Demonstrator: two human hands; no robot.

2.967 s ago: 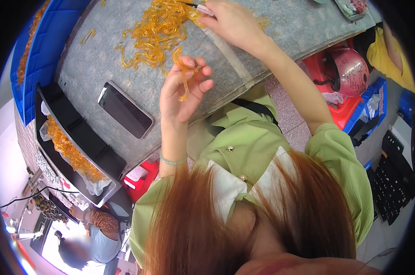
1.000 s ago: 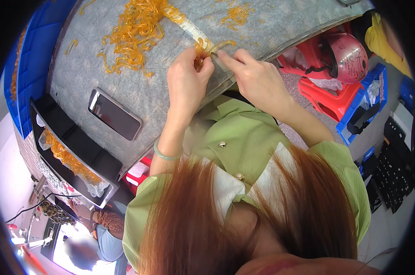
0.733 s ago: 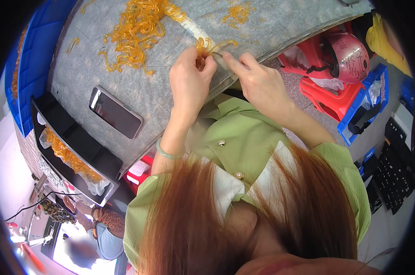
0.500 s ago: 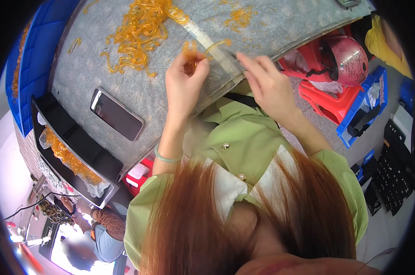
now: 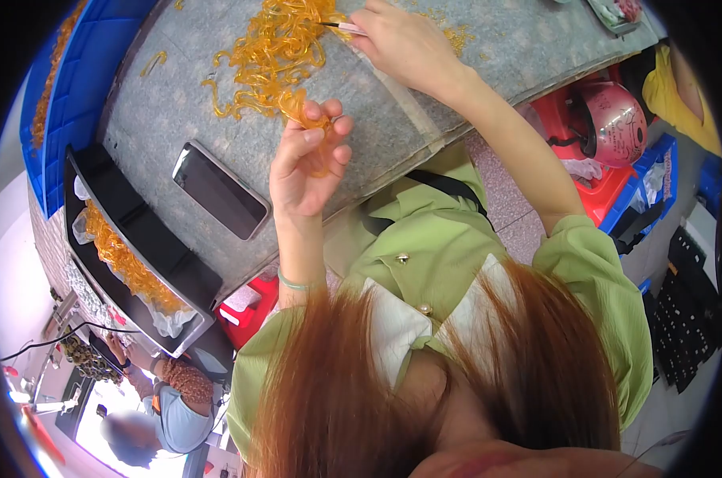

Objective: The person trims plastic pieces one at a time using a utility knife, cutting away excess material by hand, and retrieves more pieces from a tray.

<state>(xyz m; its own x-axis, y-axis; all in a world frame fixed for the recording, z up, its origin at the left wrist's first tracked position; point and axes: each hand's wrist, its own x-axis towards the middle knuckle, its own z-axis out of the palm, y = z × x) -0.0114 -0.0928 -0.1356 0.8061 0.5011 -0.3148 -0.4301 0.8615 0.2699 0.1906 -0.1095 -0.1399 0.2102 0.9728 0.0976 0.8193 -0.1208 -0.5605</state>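
My left hand (image 5: 309,155), palm turned up with fingers curled, holds several amber, see-through, bendy plastic pieces (image 5: 319,137). It is at the near end of a heap of the same curled amber pieces (image 5: 277,48) on the grey table. My right hand (image 5: 408,49) is closed round a slim tool with a pale handle (image 5: 351,29) and a dark, thin tip. The tip reaches over the right side of the heap; whether it touches a piece I cannot tell. Tiny amber scraps (image 5: 459,37) lie beyond my right hand.
A phone (image 5: 221,190) lies on the grey table (image 5: 158,119). At left stand a black bin (image 5: 138,215) of amber pieces and a blue crate (image 5: 86,88). A pink helmet (image 5: 612,119) sits on a red stool at right. Another person (image 5: 181,414) works at lower left.
My right hand has moved up and left with the tool, from the table's near edge to the heap. My left hand has turned palm up and moved slightly down. The whole view has shifted a little.
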